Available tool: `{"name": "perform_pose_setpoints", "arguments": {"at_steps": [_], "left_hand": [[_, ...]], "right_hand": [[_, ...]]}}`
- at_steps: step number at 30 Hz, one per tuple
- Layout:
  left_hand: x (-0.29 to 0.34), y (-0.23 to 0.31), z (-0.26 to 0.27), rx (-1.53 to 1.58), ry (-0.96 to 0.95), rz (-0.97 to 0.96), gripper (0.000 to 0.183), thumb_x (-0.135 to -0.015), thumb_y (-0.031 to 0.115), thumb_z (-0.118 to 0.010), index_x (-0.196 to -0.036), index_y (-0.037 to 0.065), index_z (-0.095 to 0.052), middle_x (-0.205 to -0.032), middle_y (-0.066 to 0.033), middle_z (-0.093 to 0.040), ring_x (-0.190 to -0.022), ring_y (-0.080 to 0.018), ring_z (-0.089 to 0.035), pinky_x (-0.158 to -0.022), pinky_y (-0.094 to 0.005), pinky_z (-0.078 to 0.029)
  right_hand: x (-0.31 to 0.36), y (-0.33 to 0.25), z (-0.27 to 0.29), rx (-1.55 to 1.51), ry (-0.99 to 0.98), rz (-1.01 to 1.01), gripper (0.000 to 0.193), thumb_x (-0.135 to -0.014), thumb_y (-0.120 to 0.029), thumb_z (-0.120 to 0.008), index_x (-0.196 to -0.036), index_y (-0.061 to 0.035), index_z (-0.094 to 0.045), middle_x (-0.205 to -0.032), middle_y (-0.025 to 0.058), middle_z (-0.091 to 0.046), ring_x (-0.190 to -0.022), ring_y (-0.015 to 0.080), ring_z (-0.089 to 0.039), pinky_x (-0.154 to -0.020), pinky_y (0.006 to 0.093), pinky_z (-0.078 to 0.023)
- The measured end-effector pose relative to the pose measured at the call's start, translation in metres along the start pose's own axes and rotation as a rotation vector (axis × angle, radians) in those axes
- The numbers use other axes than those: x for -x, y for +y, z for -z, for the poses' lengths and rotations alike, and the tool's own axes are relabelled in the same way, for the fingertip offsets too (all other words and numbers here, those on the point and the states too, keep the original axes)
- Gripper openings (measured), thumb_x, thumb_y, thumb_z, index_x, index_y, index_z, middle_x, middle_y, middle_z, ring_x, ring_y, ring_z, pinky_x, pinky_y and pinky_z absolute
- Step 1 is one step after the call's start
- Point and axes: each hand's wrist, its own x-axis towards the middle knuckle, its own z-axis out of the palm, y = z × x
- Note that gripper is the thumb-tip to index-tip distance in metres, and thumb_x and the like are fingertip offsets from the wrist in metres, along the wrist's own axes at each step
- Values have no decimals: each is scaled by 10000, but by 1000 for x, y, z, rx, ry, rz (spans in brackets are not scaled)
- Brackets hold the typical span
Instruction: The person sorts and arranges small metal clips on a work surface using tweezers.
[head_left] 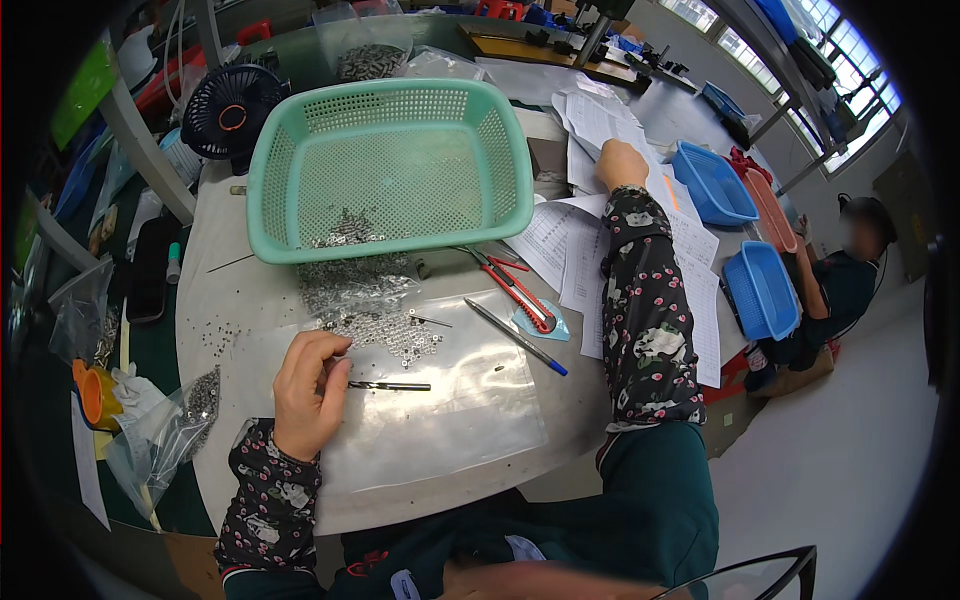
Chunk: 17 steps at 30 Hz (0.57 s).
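My left hand [308, 392] rests on a clear plastic bag [430, 430] lying on the table, fingers loosely curved and thumb apart from the index finger. Its thumb is next to one end of a dark drill bit [392, 386]; I see no grip on it. Just beyond the fingertips lies a spread of small metal nuts [395, 333]. My right hand [622, 165] is stretched far forward over printed paper sheets [570, 240]. Its fingers are curled closed and point away, so what they hold, if anything, is hidden.
A green perforated basket [390, 245] stands ahead, with small metal parts by its near wall. A red utility knife [518, 292] and a pen [515, 337] lie right of the nuts. Blue trays [762, 290] line the right side, near another person [840, 270]. A fan [232, 115] stands left.
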Motion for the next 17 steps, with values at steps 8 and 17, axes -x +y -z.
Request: {"name": "perform_pose_setpoints", "arguments": {"at_steps": [8,17], "left_hand": [[9,15,3,-28,-1,-23,184,-759,-63,-555,-935,-8,-548,-884,-92,-542,-641,-134,-519,-547,-210,-424],[39,32,-3,-3,-3,-44,181,-778,-47,-545,-953,-1,-545,-906,-88,-531,-664,-133,-519,-572,-208,-425]], "right_hand": [[14,27,41,-231,528,-140,184,-742,-113,-542,-889,-67,-644,-792,185,-638,-766,368,-619,-667,426,-492],[86,116,120,-548,932,-199,163,-831,-161,-517,-867,-51,-632,-744,164,-644,-695,342,-626,-628,419,-480]]}}
